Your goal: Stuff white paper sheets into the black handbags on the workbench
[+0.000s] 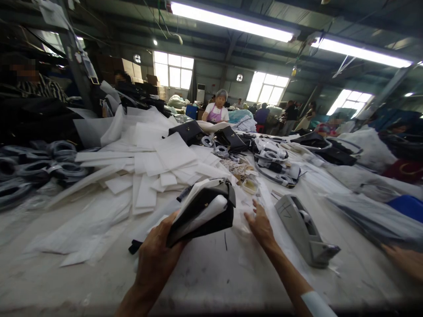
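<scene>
My left hand [161,246] is closed around the lower left side of a small black bag [218,218], tilted above the table. White padding [211,210] sticks out of the bag's folds, and a small metal stud shows on its front. My right hand [260,222] holds nothing, its fingers apart, just right of the bag. It hovers over or rests on the table; I cannot tell which. To its right stands a grey tape dispenser [299,229]. A small clear tub [250,186] sits just beyond my right fingertips.
White foam sheets [148,163] are heaped at centre left. Wrapped coiled straps [62,163] lie at far left. Black bags [231,138] lie farther back. Another person's hand [403,259] reaches in at right beside plastic film [373,215]. A co-worker [216,110] sits across the table.
</scene>
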The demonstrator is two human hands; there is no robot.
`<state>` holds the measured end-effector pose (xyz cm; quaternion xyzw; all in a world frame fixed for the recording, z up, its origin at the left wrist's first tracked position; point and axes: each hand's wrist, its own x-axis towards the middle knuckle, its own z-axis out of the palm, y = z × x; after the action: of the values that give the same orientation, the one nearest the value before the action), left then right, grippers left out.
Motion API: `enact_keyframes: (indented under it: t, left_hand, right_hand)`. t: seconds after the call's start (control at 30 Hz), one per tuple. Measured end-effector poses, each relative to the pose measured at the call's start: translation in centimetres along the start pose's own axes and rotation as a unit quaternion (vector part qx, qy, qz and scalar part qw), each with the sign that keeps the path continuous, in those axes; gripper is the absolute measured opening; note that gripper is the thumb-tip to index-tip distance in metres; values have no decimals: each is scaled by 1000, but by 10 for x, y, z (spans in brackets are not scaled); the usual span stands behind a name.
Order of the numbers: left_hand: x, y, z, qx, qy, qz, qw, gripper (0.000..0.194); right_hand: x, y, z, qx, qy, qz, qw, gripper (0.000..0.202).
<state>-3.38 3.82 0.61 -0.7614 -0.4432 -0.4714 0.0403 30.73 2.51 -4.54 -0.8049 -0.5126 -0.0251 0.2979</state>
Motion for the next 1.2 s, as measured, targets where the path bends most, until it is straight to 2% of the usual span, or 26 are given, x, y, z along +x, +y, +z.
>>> enact_keyframes:
  t: [0.07, 0.17, 0.27, 0.33, 0.4, 0.5, 0.57, 0.63, 0.73, 0.8, 0.9, 0.97, 1.07, 1.2]
  left_hand:
    - [0, 1, 1, 4, -2, -4, 1000, 41]
    - [-1, 2, 1, 4, -7, -7, 1000, 41]
    - [-2, 3, 2, 7, -2, 8, 1000, 41]
    - [-2, 4, 4, 13, -2, 20, 1000, 42]
    - [-2, 5, 5, 20, -6, 32, 999, 44]
    - [-4, 7, 7, 19, 1, 73, 997, 44]
    - [-8, 9, 7, 9, 7, 115, 993, 40]
    - [-14, 10, 6, -8, -5, 170, 985, 37]
    - [-25, 11, 4, -34, -35, 258, 965, 35]
    - [-33, 10, 4, -39, -48, 302, 951, 38]
    - [-44, 7, 6, -34, -72, 345, 935, 41]
    - [-49, 5, 8, -30, -91, 361, 928, 42]
    - [-54, 4, 11, -31, -95, 366, 925, 42]
    - [-53, 4, 10, -27, -81, 375, 923, 44]
  right_hand:
    - [-15, 13, -16, 45, -18, 15, 999, 51]
    - [-48, 24, -37, 85, -70, -51, 993, 45]
    - [-77, 18, -47, 48, -102, -142, 983, 27]
    - [-87, 5, -47, 25, -111, -153, 982, 10]
    - [-96, -13, -43, 40, -128, -139, 981, 14]
    - [-111, -45, -40, 130, -204, -103, 965, 16]
    - [-120, -64, -47, 187, -270, -115, 937, 18]
    - [-124, -72, -62, 227, -352, -120, 900, 22]
    - [-114, -56, -95, 209, -455, -12, 865, 23]
    - [-96, -29, -115, 145, -477, 50, 866, 17]
    - [-61, 16, -129, 63, -413, 65, 906, 20]
    - [-37, 34, -124, 19, -340, 54, 939, 23]
    - [-4, 38, -96, -25, -265, 38, 963, 27]
    - [31, 20, -40, -44, -215, 33, 975, 34]
